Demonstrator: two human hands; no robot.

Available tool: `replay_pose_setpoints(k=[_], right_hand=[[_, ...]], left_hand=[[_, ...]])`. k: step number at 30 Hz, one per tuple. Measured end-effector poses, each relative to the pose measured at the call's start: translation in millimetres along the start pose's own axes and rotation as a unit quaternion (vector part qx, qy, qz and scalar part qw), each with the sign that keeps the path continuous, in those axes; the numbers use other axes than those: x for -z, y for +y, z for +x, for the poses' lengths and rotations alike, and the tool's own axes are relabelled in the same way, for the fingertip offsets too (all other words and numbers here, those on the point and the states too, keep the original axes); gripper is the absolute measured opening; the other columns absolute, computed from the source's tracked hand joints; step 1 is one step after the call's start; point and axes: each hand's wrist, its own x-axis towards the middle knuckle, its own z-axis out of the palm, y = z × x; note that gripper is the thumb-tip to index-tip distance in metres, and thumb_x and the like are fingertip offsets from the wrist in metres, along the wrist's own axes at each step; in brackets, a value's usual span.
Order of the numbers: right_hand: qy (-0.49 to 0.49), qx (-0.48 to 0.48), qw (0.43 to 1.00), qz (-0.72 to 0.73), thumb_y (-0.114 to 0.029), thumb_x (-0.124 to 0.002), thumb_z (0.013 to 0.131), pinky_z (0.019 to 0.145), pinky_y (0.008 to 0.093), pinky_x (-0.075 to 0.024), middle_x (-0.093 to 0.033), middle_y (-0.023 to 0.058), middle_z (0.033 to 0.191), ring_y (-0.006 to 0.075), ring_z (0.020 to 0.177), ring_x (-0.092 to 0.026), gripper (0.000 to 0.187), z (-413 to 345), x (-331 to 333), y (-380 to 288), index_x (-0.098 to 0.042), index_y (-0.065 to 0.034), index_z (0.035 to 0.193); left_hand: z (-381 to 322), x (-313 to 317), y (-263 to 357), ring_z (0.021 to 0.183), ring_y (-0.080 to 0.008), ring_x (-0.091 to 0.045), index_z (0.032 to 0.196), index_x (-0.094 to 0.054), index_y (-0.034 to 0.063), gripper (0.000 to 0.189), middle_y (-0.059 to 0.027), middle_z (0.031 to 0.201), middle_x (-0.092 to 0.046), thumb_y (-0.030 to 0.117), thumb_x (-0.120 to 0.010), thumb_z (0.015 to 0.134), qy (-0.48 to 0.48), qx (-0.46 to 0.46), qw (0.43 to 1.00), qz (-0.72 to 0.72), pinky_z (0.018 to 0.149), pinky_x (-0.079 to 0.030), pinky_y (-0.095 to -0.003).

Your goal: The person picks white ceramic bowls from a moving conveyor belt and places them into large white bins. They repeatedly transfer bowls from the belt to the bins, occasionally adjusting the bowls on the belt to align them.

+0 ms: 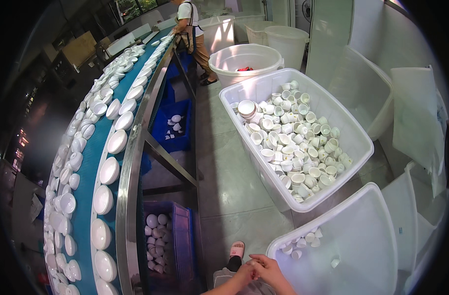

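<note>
My left hand (245, 275) and my right hand (265, 268) meet in front of my body at the bottom of the view. The fingers overlap, so what lies between them is hidden; no object shows there. Just right of them stands a white plastic tub (364, 236) with several small white cups (302, 242) against its near-left side. Beyond it, a larger white rectangular tub (259, 155) holds a heap of small white ceramic cups (294, 140). Some stacked bowls (246, 107) lie at that heap's left edge.
At left runs a teal conveyor belt (86, 184) with a metal rail (130, 177), carrying a row of white bowls (108, 170) and piled bowls. Blue crates (182, 236) with white ware sit beneath. A person (189, 25) works at the belt's far end. Round tubs (246, 59) stand behind.
</note>
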Motion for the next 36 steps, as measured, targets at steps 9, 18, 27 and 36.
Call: replay_pose_setpoints(k=[9,18,27,36], right_hand=[[0.375,-0.100,0.917,-0.094,-0.018,-0.057,0.085,0.076,0.0348,-0.0496,-0.063,0.0168,0.098,0.0245,0.087,-0.062,0.029,-276,104,179,-0.058,0.0020,0.106],[0.307,-0.334,0.891,-0.039,-0.030,-0.059,0.082,0.084,0.0368,-0.0475,-0.060,0.0164,0.110,0.0287,0.096,-0.060,0.039,-369,99,290,-0.060,-0.0027,0.110],[0.376,-0.263,0.879,-0.131,-0.025,-0.070,0.074,0.090,0.0360,-0.0432,-0.039,0.0160,0.135,0.0292,0.116,-0.047,0.068,-117,236,406,-0.039,-0.0030,0.131],[0.412,-0.239,0.852,-0.219,-0.016,-0.063,0.077,0.086,0.0354,-0.0439,-0.053,0.0184,0.118,0.0301,0.103,-0.054,0.046,117,357,495,-0.051,-0.0004,0.118]], left_hand=[[-50,-113,-63,0.047,-0.0156,-0.052,0.099,-0.049,0.0025,0.020,-0.0079,0.071,-0.054,0.008,-0.053,0.080,0.324,-0.043,0.931,0.161,0.037,-0.039,-0.0253],[37,-173,-56,0.065,-0.0202,-0.057,0.117,-0.043,-0.0003,0.039,-0.0105,0.093,-0.054,0.015,-0.054,0.083,0.207,-0.059,0.900,0.380,0.051,-0.045,-0.0303],[288,-56,-139,0.079,-0.0280,-0.056,0.123,-0.041,0.0004,0.048,-0.0146,0.105,-0.050,0.028,-0.055,0.085,0.395,0.140,0.803,0.424,0.064,-0.048,-0.0465],[426,39,-180,0.111,-0.0366,-0.047,0.120,-0.040,-0.0163,0.092,-0.0268,0.121,-0.046,0.057,-0.065,0.070,0.296,0.120,0.652,0.688,0.089,-0.040,-0.0487]])
